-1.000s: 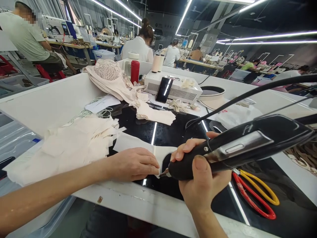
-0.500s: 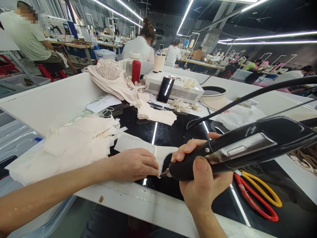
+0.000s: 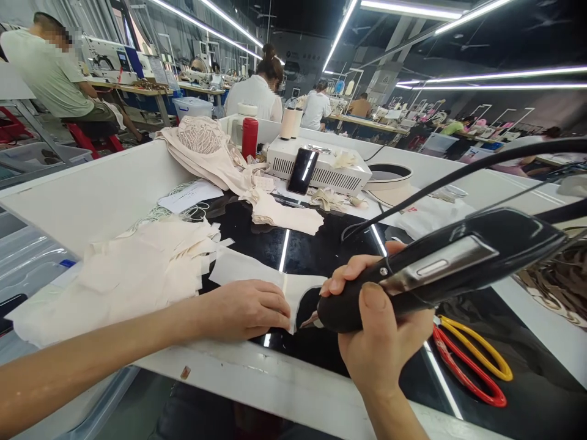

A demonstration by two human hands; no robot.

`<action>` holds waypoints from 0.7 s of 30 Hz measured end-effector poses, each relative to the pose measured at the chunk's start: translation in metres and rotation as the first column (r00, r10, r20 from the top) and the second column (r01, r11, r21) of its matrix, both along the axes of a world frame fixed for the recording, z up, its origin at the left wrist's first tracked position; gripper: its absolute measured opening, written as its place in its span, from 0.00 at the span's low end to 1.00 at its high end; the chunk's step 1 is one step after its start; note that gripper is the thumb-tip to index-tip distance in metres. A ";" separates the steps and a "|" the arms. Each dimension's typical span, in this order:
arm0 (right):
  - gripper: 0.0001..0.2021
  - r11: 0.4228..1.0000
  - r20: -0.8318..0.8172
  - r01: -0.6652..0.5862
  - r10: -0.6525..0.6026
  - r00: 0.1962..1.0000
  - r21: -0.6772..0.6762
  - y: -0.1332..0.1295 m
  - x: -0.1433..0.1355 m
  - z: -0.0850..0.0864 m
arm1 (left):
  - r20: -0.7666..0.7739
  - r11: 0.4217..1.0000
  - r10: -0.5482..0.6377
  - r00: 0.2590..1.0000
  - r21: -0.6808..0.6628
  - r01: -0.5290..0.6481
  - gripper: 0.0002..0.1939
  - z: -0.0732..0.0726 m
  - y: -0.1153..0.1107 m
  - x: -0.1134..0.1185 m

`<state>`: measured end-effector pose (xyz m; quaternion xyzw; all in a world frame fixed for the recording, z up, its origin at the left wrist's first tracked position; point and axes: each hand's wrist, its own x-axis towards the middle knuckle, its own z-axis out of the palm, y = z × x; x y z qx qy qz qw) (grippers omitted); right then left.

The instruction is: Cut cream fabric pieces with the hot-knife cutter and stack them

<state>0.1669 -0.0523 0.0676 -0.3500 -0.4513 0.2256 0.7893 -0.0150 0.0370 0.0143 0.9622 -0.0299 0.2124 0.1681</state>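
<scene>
My left hand (image 3: 250, 310) lies over a cream fabric piece (image 3: 247, 267) on the black glossy surface, its fingers together and pressing the fabric near its front corner. In my right hand (image 3: 376, 318) is a black handheld tool (image 3: 440, 269) with a metal plate on its side and a cable behind. The tool's pointed metal tip sits just right of the fabric's edge, with a small gap between them. Scissors (image 3: 472, 360) with one red and one yellow handle lie right of my right hand.
A pile of cream fabric pieces (image 3: 119, 275) lies at the left. Farther back are a fabric stack (image 3: 287, 214), a phone (image 3: 302, 171), a white vented box (image 3: 321, 165), a red bottle (image 3: 249, 138) and lace garments (image 3: 202, 146). A black cable (image 3: 458, 171) arches at the right.
The tool's tip has moved slightly right, off the fabric's corner, leaving a small gap. The whole view has shifted a little. My left hand stays on the fabric.
</scene>
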 end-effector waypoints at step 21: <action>0.17 0.986 0.085 0.166 -0.166 0.983 0.007 0.015 0.052 0.001 | 0.075 0.958 0.051 0.996 0.280 -0.070 0.09 0.012 -0.004 0.049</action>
